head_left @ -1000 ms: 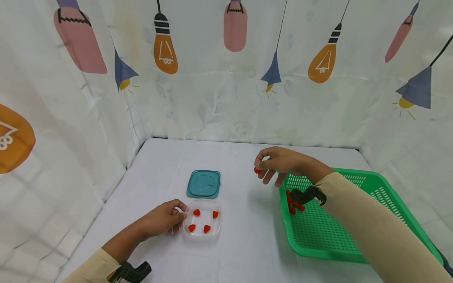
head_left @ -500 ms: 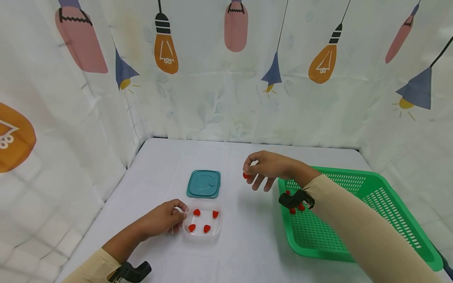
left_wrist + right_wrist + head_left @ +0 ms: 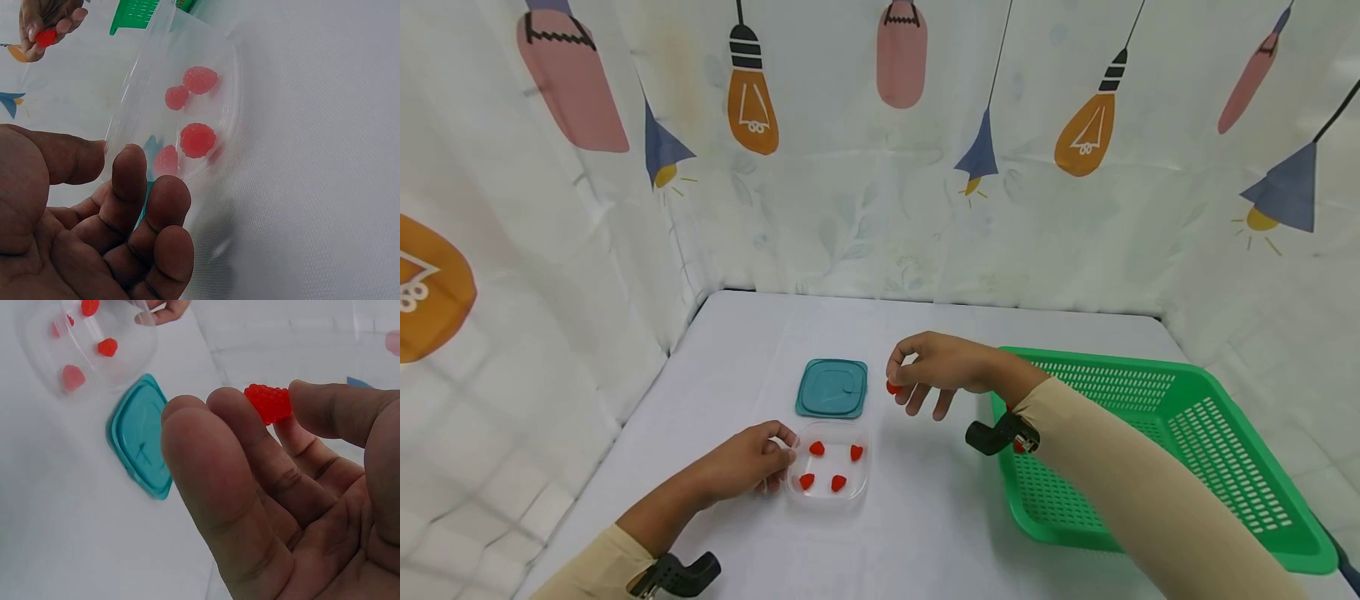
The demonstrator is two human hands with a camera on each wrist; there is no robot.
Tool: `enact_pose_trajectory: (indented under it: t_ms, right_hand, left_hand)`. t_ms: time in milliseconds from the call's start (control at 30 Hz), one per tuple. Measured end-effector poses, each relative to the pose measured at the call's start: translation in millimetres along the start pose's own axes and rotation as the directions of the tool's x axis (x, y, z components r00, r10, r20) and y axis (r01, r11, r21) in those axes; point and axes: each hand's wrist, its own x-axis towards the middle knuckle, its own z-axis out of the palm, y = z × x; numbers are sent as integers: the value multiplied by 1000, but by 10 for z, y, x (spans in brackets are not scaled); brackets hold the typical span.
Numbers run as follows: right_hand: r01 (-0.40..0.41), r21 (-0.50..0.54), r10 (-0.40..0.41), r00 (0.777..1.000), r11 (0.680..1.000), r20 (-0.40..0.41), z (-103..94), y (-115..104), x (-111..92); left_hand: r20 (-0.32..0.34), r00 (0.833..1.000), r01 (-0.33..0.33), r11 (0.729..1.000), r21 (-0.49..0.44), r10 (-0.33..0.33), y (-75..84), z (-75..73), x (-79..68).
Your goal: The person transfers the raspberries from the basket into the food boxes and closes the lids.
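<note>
My right hand (image 3: 943,367) pinches a red raspberry (image 3: 269,403) between thumb and fingertips, above the table to the right of a clear plastic container (image 3: 824,465). Several more raspberries (image 3: 198,140) lie spaced apart on that container's floor. At the container's left side, my left hand (image 3: 748,462) holds the rim between thumb and forefinger, its other fingers loosely bent. Just behind the container lies a teal lid (image 3: 831,388), flat on the white cloth.
A green perforated basket (image 3: 1217,433) stands on the right of the table, partly under my right forearm. Red berries in its left part are mostly hidden by the wrist camera (image 3: 1000,433). Patterned curtains (image 3: 865,225) close off the back and sides.
My right hand has moved left and slightly toward me with the raspberry, from the basket's edge to near the container. The left hand and container have stayed put.
</note>
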Motion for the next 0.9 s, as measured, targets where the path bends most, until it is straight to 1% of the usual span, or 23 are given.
enact_pose_trajectory:
  t_ms: [367, 600, 833, 900]
  right_hand:
    - [3, -15, -3, 1000, 1000, 29, 252, -39, 133]
    - [17, -2, -16, 998, 1000, 66, 383, -56, 175]
    - [21, -8, -21, 997, 1000, 79, 515, -67, 215]
    - [21, -9, -20, 997, 1000, 81, 545, -66, 221]
  left_hand:
    - [10, 1000, -25, 1000, -8, 25, -18, -5, 2]
    - [4, 1000, -2, 1000, -9, 2, -12, -2, 6]
    - [9, 1000, -23, 1000, -7, 24, -20, 0, 11]
    - [10, 1000, -18, 1000, -8, 18, -18, 0, 11]
